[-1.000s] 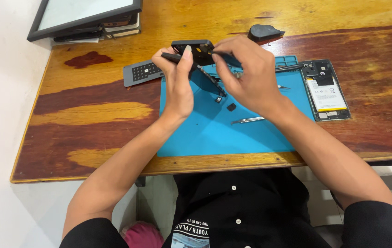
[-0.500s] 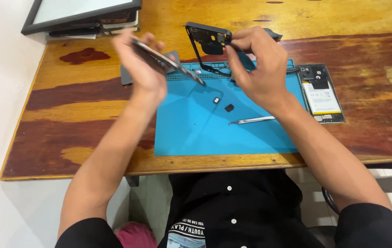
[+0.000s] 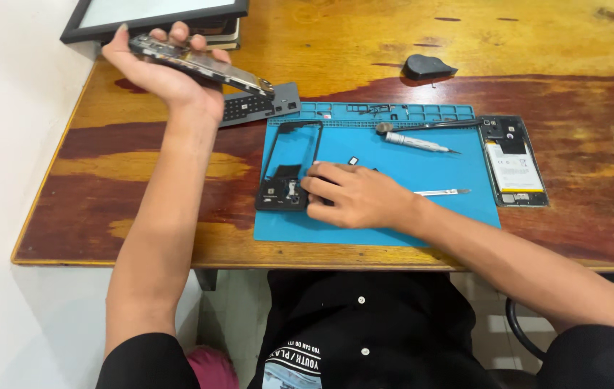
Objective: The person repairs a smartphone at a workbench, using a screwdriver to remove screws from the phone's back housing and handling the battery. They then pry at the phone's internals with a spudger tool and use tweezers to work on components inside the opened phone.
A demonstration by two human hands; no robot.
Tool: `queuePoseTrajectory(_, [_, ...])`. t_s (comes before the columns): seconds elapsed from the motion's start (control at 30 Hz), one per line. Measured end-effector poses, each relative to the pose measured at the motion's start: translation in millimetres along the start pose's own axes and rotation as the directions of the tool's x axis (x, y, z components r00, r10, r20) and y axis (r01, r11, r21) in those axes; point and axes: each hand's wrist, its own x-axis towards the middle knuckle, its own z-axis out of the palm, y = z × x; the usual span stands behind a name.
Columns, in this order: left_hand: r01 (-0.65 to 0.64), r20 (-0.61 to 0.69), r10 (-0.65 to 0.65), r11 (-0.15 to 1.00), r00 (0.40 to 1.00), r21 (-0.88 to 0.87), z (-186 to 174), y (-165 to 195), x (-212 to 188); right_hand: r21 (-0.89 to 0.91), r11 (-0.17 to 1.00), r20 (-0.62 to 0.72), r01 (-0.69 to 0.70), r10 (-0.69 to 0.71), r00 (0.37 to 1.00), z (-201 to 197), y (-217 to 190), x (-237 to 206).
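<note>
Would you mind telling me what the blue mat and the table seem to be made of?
The mat looks like matte silicone or rubber: flat, even blue, with moulded compartments along its far edge. The table looks like varnished wood: glossy, with visible grain and worn dark-red patches.

Opened phone body [image 3: 202, 65] held aloft, tilted; black phone frame [image 3: 289, 166] flat on blue mat [image 3: 393, 216]

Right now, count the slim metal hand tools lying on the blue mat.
2. A screwdriver lies near the top of the blue mat; tweezers lie lower, right of the right hand. That hand may hide others.
</note>
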Motion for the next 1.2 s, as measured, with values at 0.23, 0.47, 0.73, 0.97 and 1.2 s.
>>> queuePoseTrajectory(0.23, [-0.043,0.099,0.038,0.998,0.994,0.05,-4.2,-0.8,-3.1,0.271,0.926,0.339,-0.265,0.166,0.926,0.9,-3.2,3.5])
queuePoseTrajectory(0.47, [-0.047,0.142,0.04,0.998,0.989,0.049,-6.4,-0.5,-1.8,0.25,0.805,0.44,-0.539,0.401,0.803,-14.3,13.8,4.3])
queuePoseTrajectory(0.73, [-0.025,0.163,0.009,0.995,0.987,0.095,-4.2,-4.0,-3.1,0.187,0.76,0.446,-0.622,0.498,0.744,2.3,-7.5,24.1])
queuePoseTrajectory(0.97, [0.024,0.178,-0.04,0.995,0.983,0.095,-4.6,-4.4,-5.1,0.216,0.722,0.536,-0.657,0.475,0.698,1.3,-13.1,24.1])
queuePoseTrajectory(1.2, [0.077,0.166,-0.093,0.992,0.982,0.101,-4.8,-12.3,-7.5,0.223,0.706,0.54,-0.672,0.485,0.688,0.0,-9.9,24.0])
